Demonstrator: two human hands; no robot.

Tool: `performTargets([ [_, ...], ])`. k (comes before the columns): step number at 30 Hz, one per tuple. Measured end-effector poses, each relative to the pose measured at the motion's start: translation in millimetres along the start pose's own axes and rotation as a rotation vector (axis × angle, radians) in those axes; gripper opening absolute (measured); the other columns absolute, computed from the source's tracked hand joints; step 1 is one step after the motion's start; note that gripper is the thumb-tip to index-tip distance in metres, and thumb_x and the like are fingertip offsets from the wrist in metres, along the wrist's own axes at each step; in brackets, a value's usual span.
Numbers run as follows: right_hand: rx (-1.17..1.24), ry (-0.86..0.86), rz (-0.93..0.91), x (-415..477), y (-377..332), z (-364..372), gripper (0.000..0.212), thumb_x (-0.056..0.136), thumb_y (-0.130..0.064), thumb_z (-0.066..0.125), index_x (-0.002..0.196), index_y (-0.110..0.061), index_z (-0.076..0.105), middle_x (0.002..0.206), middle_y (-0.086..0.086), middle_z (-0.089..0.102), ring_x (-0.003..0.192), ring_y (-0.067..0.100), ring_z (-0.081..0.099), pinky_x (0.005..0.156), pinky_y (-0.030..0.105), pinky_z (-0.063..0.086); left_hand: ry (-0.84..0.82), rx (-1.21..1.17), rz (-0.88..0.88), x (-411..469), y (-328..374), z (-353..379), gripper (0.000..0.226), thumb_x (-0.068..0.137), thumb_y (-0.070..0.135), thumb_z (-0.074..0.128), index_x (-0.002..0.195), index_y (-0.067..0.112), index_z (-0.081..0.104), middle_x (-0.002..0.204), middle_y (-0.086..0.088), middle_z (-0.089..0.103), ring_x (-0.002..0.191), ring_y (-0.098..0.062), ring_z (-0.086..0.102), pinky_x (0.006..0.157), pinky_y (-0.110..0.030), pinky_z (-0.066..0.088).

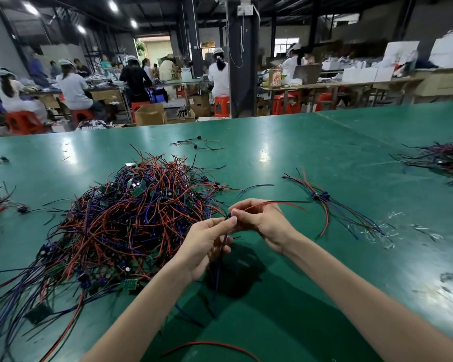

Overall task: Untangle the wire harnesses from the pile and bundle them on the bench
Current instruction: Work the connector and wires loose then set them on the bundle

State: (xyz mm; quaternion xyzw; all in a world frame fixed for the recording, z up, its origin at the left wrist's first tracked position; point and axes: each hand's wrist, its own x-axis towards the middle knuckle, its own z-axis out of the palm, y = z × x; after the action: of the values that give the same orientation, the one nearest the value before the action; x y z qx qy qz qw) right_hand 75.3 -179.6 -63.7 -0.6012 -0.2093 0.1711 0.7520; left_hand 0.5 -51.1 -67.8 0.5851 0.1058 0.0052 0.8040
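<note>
Stray red wire [209, 344]: lies curved on the green tabletop [298, 158], nearer than the pile and to its right, under the forearms; no hand is on it.
Left hand [209, 241]: raised just right of the pile, fingertips pinching one harness at its small dark connector; dark and purple leads hang down past the palm.
Right hand [262, 223]: meets the left at the same connector, fingertips pinching it; both hands are together and clamped on that one piece.
Harness [272, 203]: the task's thing in hand, held above the tabletop at the pile's right edge; its red lead runs out to the right. Whether its hanging leads are free of the pile cannot be told.
Pile [131, 220]: a dense heap of red, purple and dark leads with small green boards, left of the hands.
Step, judged: freeing this harness and straightening it.
Handling advice: keep the grip at the connector, draw the leads away from the pile slowly, and stop if a neighbouring strand lifts; pulling on bare leads risks tightening a knot.
Bundle [322, 197]: sorted harnesses lying right of the pile, connectors gathered, leads fanned; the likely place for this one, connector to connector.
Plastic scraps [377, 231]: scattered beyond the bundle, further right of the pile.
Loose harnesses [196, 145]: a few, behind the pile.
Second heap [445, 160]: far right of the pile, blurred.
</note>
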Motion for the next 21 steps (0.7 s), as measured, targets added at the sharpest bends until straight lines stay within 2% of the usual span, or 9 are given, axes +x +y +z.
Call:
performTargets([
  [2, -0.02, -0.005, -0.004, 0.1, -1.6, -1.8, 0.008, 0.074, -0.003, 0.07, 0.077, -0.005, 0.063, 0.062, 0.007, 0.066, 0.053, 0.018, 0.063, 0.063, 0.031, 0.057, -0.007, 0.001, -0.008, 0.7, 0.4, -0.9, 0.021, 0.083, 0.021, 0.066, 0.093, 0.003, 0.064, 0.069, 0.0, 0.065, 0.051, -0.006, 0.052, 0.042, -0.018, 0.041],
  [6, 0.009, 0.056, 0.058, 3.7, -1.6, -5.6, 0.007, 0.084, -0.002, 0.064, 0.08, -0.006, 0.06, 0.055, -0.001, 0.066, 0.046, 0.006, 0.058, 0.048, 0.018, 0.05, -0.021, 0.009, -0.019, 1.8, -0.7, -1.8, 0.027, 0.074, 0.024, 0.069, 0.088, 0.0, 0.065, 0.07, -0.004, 0.069, 0.049, -0.005, 0.053, 0.041, -0.016, 0.042],
  [11, 0.087, 0.067, 0.195, 5.6, -2.9, -10.5, 0.007, 0.085, -0.006, 0.064, 0.08, -0.001, 0.063, 0.06, 0.004, 0.068, 0.047, 0.007, 0.059, 0.05, 0.018, 0.051, -0.054, 0.01, -0.057, 0.7, -4.5, 0.6, 0.02, 0.07, 0.018, 0.07, 0.083, 0.003, 0.066, 0.074, -0.008, 0.072, 0.05, -0.005, 0.058, 0.043, -0.016, 0.046],
  [16, -0.055, -0.046, 0.321, 3.7, -7.6, -14.4, 0.01, 0.079, -0.007, 0.071, 0.071, -0.004, 0.067, 0.057, 0.004, 0.066, 0.048, 0.008, 0.061, 0.055, 0.019, 0.053, -0.023, 0.014, -0.062, 1.3, -7.6, 0.8, 0.01, 0.083, 0.008, 0.066, 0.089, 0.0, 0.064, 0.079, -0.01, 0.072, 0.052, -0.006, 0.061, 0.045, -0.016, 0.048],
  [19, -0.137, -0.079, 0.306, 1.7, -9.2, -13.7, 0.013, 0.079, -0.008, 0.072, 0.069, -0.004, 0.064, 0.054, 0.003, 0.064, 0.047, 0.01, 0.06, 0.047, 0.015, 0.045, -0.003, 0.031, -0.045, 1.0, -6.3, 0.8, 0.005, 0.085, 0.007, 0.065, 0.083, 0.002, 0.065, 0.069, -0.004, 0.071, 0.051, -0.006, 0.062, 0.044, -0.016, 0.048],
  [21, -0.16, -0.081, 0.276, 1.8, -8.8, -13.1, 0.012, 0.08, -0.007, 0.071, 0.07, -0.005, 0.065, 0.054, 0.002, 0.064, 0.048, 0.01, 0.061, 0.047, 0.015, 0.045, 0.008, 0.056, -0.034, 0.2, -6.5, 1.4, 0.008, 0.085, 0.01, 0.065, 0.081, 0.003, 0.064, 0.06, -0.001, 0.066, 0.05, -0.007, 0.061, 0.044, -0.017, 0.047],
])
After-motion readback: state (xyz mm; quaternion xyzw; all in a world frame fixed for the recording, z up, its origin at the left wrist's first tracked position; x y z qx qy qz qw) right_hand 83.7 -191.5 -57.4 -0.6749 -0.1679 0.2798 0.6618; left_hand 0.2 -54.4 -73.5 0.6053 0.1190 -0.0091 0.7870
